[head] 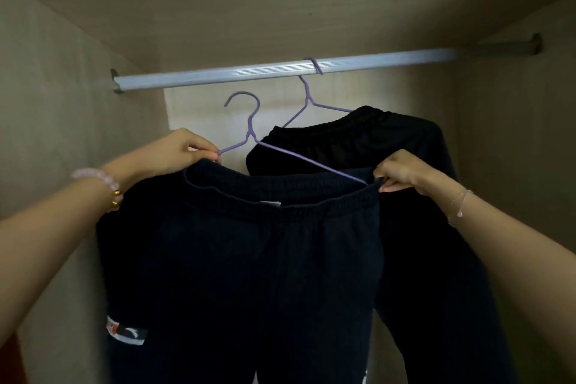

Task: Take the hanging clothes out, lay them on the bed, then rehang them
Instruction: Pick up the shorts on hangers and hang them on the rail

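Inside the wardrobe, just below the rail, your left hand [180, 150] pinches the left tip of a purple hanger [249, 131] between curled fingers and thumb. Your right hand [402, 171] pinches the right tip together with the waistband there. Navy trousers [249, 259] hang from that hanger by their elastic waistband, legs dropping out of view below. The hanger tilts, left end higher, and its hook stands free in the air, under the metal rail [280, 68] and not touching it. Just behind and to the right, a second purple hanger [307, 97] is hooked on the rail and carries black trousers [389, 140], which the navy pair partly covers. Whether you are lifting out or rehanging cannot be told from this view. Either way, it seems wise to level the hanger so the waistband does not slide toward the low end, hold both tips firmly, and steer the hook clear of the neighbouring hanger. A beaded bracelet [96, 178] sits on your left wrist.
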